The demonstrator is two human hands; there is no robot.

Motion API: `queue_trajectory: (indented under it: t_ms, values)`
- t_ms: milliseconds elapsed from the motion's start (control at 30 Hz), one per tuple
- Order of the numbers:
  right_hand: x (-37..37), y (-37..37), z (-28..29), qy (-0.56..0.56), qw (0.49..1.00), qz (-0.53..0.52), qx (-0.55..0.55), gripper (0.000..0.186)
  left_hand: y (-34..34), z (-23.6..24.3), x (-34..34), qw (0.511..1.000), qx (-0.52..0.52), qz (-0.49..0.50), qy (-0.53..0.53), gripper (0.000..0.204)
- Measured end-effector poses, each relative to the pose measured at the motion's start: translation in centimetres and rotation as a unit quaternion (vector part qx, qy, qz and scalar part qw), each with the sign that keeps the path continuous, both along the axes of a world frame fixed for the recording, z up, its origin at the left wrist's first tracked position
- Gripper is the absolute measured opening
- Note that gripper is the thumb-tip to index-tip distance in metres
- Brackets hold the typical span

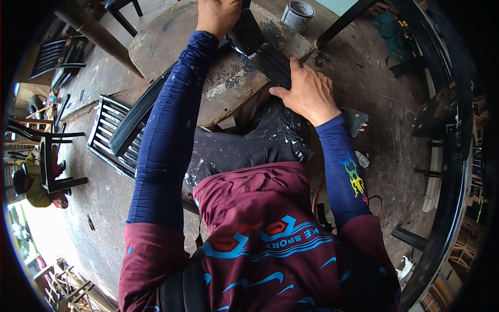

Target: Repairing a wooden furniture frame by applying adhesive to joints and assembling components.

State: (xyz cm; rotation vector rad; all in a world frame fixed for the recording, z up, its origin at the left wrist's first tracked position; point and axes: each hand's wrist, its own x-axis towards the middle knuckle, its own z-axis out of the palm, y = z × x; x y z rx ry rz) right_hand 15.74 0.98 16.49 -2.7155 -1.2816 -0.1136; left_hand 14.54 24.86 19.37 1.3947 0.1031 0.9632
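Black wooden piece [273, 65]: just past 12 o'clock, lying on a worn grey tabletop [228, 93], its near end at the edge.
Right hand [309, 92]: between 1 and 2 o'clock; we see its grip grasping that near end, thumb spread toward 9 o'clock.
Left hand [218, 15]: near 12 o'clock, fingers cut off by the upper rim; we cannot tell whether this grip is clenched or released.
Pale-streaked joint [249, 54]: at 12 o'clock; we judge the step in hand to be steadying the wood here, and the next move to call for firm support on both sides.
Long black bar [136, 122]: near 10 o'clock, slanting out from behind the left forearm [169, 112] above a slatted panel [99, 138].
Smeared can [298, 16]: 1 o'clock, apart from both hands.
Notched scraper [356, 122]: between 2 and 3 o'clock, beside the right forearm [343, 161].
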Motion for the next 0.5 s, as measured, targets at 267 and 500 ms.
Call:
queue_trajectory:
  t_ms: [267,500]
  values:
    - [-0.2,1.2,0.0,-0.004,1.000,0.011,0.003,0.074,3.0,-2.7,1.8,0.987,-0.036,-0.146,-0.064,0.038]
    - [0.7,-0.1,-3.3,-0.022,0.992,0.039,0.121,0.076,2.4,-1.7,1.8,0.997,0.008,-0.029,0.069,0.037]
